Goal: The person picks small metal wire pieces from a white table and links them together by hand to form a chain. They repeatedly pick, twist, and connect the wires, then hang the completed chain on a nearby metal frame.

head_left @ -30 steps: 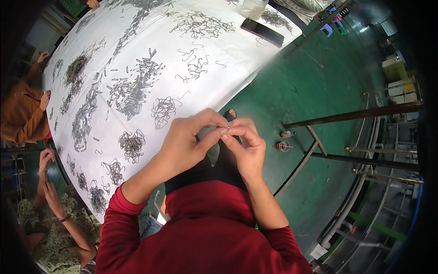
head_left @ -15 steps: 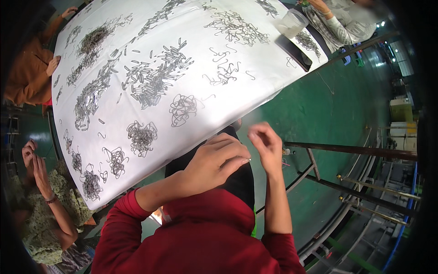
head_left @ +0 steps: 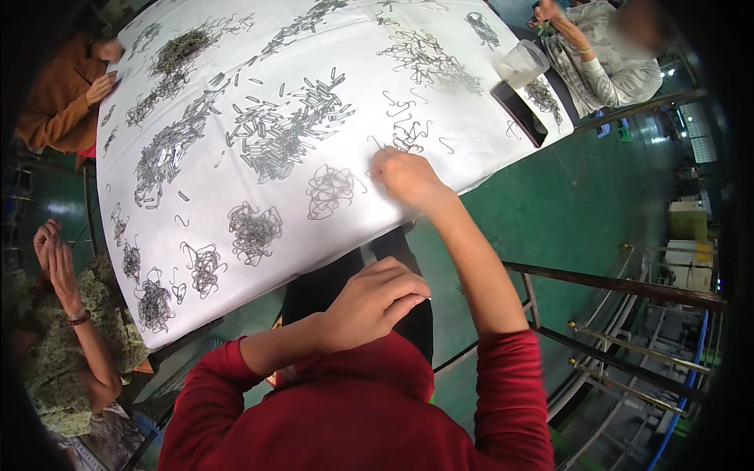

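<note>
My left hand (head_left: 375, 303) is over my lap, below the table edge, with thumb and fingers pinched. A tiny bright tip shows at the fingertips, too small to name. My right hand (head_left: 408, 179) reaches onto the white-covered table (head_left: 314, 239), fingers curled down and closed. What they hold, if anything, is hidden. Just beyond the fingers lie several loose bent wire hooks (head_left: 410, 135). Left of this hand is a tangled heap of wire hooks (head_left: 330, 192). Farther left sits a denser heap (head_left: 255, 234).
Narrow metal clips (head_left: 275, 141) cover the table's middle. A dark phone (head_left: 520, 114) and a clear plastic cup (head_left: 525, 64) are at the far right. Co-workers' hands show at the left (head_left: 59, 263), far left (head_left: 102, 86) and far right (head_left: 554, 16). Metal rails (head_left: 613, 284) stand on my right.
My right hand has moved from beside my left hand forward and left onto the table. My left hand has dropped slightly, still pinched. The view has shifted a little.
</note>
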Available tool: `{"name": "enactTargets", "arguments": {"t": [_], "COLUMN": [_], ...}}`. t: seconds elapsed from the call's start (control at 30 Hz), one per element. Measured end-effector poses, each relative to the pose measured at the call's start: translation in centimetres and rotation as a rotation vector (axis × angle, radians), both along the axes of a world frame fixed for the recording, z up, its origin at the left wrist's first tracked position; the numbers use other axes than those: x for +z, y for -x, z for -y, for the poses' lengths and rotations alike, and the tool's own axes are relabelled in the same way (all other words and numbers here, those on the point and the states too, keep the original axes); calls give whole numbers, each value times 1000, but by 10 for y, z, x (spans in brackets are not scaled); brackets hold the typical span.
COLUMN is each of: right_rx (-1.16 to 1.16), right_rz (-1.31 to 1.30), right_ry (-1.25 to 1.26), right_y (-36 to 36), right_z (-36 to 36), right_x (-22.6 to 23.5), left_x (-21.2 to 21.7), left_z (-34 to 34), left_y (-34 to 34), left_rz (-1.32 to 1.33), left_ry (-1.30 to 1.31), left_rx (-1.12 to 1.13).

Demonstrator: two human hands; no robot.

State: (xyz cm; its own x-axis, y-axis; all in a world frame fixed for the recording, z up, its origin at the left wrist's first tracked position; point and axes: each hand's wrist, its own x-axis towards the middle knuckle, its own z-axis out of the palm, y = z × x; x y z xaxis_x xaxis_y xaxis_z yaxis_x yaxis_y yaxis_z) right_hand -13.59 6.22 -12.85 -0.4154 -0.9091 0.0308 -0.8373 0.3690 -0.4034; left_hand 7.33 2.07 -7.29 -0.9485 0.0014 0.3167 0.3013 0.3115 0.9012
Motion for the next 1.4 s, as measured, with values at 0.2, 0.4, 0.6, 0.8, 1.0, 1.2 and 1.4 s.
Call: {"name": "enactTargets", "arguments": {"t": [0.2,0.4,0.6,0.8,1.0,1.2,1.4], "right_rx": [-446,-671,-626,-636,-715,-721,-730], "right_rz": [1013,1236,1333,1506,1364,821,718], "right_ry": [397,776,990,1041,1129,1113,1106], "right_y": [-24,-83,-145,-161,-163,-168,-168], "right_z": [-59,-118,-144,-140,-128,-118,-119], "right_x": [25,64,80,73,70,71,71], "left_x": [1,4,5,6,4,2,-25], "left_z": [-5,-10,-13,-14,-15,-13,78], "left_y": [0,5,6,7,9,10,50], "left_rz": [-25,-84,-68,-103,-89,-76,-99], "left_ry": [-32,-28,-69,-24,-23,-33,316], "left_rx": [37,79,142,162,164,161,414]}}
